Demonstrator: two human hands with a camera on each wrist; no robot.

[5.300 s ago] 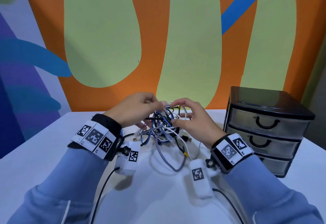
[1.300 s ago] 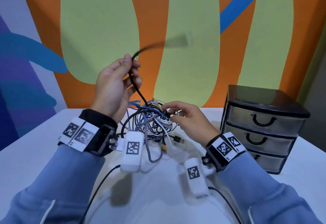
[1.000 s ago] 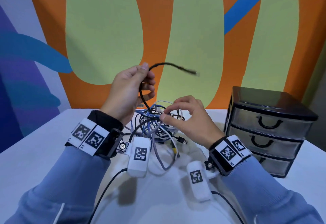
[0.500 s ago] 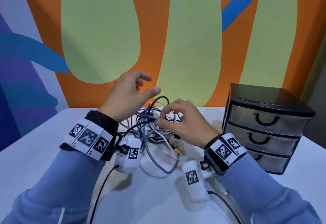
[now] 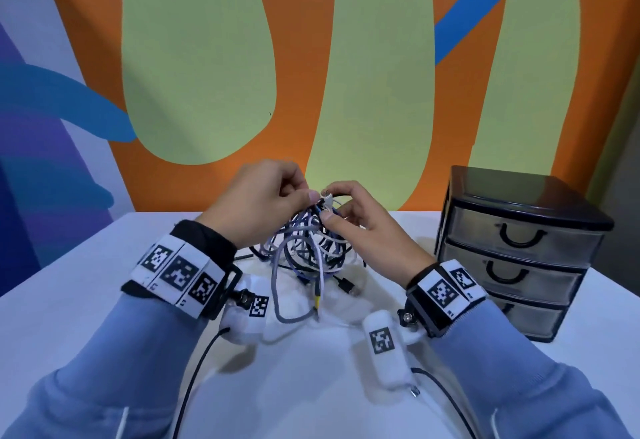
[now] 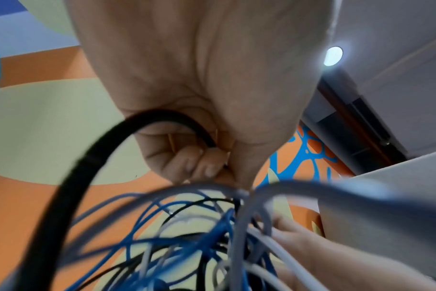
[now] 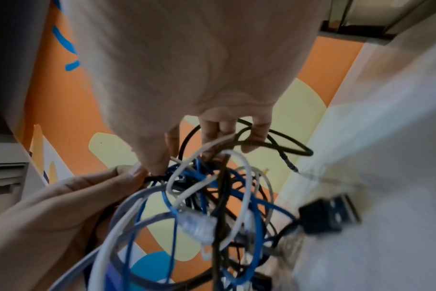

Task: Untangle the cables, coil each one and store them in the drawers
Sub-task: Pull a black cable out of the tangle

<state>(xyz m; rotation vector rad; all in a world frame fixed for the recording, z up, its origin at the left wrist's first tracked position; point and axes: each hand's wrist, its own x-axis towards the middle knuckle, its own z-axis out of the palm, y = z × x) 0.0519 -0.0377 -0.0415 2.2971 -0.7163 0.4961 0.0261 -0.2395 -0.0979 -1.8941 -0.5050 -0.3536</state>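
- Head view: the left hand (image 5: pixel 254 201) and the right hand (image 5: pixel 360 222) meet at the top of the cable tangle (image 5: pixel 308 248), fingertips almost touching. Half a second ago the left hand was raised with fingers spread; it is now lowered onto the tangle with fingers curled in a pinch. The black cable that was lifted high above the tangle one second ago is back down in the bundle.
- Head view, count: one tangle of black, white, grey and blue cables, on the white counter (image 5: pixel 69 283) to the left of the drawer unit (image 5: pixel 519 251). One drawer unit with three drawers, all closed. Two hands, each wrist carrying a marker band.
- Left wrist view: the left hand's fingers (image 6: pixel 187 163) curl around a thick black cable (image 6: pixel 70 183) that arcs out of the fist. Blue, grey and black strands cross below it; the picture is blurred, so the strands cannot be counted.
- Right wrist view: the right hand's fingers (image 7: pixel 219 128) hook into thin black loops at the top of the tangle, thumb closed against them. One clear network plug (image 7: pixel 197 224) and one black USB plug (image 7: pixel 329 214) hang in the bundle.
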